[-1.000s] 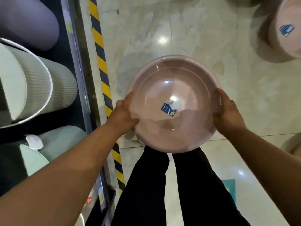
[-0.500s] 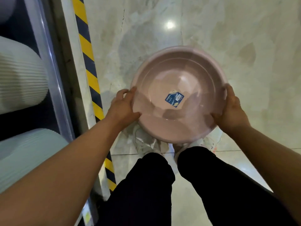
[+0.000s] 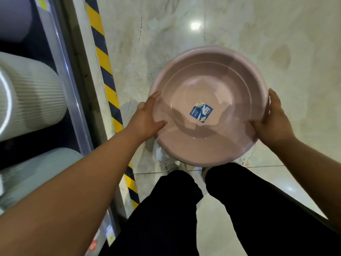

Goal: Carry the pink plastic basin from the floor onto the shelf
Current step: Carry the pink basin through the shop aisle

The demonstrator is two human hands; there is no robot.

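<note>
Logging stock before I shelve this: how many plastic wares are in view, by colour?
pink basin: 1
white ribbed bin: 1
pale green ribbed bin: 1
greyish-purple container: 1
Total: 4

The person wore black trousers (image 3: 171, 215), both legs filling the lower middle of the frame, with white shoes (image 3: 166, 160) showing just above them. Both forearms (image 3: 83, 182) were bare to the frame edges.
</note>
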